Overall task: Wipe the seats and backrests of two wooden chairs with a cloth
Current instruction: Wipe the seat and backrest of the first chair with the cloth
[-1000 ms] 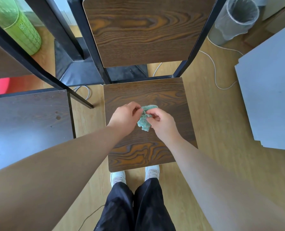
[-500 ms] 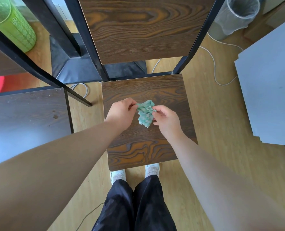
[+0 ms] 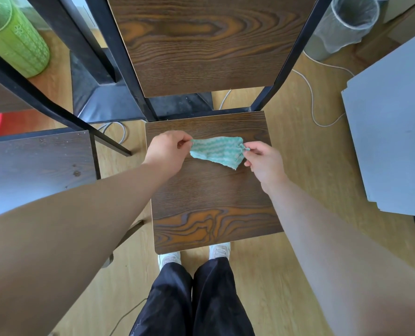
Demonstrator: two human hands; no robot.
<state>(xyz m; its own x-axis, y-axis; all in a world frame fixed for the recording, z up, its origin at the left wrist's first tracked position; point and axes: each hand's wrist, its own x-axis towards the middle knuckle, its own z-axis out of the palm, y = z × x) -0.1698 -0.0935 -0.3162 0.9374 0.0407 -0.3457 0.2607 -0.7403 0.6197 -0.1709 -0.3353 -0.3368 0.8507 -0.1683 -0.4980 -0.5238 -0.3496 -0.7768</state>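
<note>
Our two hands hold one cloth between them: the left hand pinches its left end with thumb and fingertips, and the right hand pinches its right end in the same way, with the other fingers curled. It is stretched out over the rear half of the seat directly before us; we cannot tell if its hanging corner touches the wood. Its long axis runs from left to right, parallel to the backrest, and its lower edge slants down to a point near the right hand. It is a thin, soft fabric, light green with white wavy stripes. We count two chairs. The one before us has a nearly square seat and a rectangular backrest, both of dark brown board with strong orange grain, on a black metal frame. The second chair stands just beside it at the left, and its seat is darker and dull. On the pale wooden floor we see one green cylinder, one bin with a clear plastic liner, one white cable, one grey board, and our two white shoes at the front edge of the seat.
</note>
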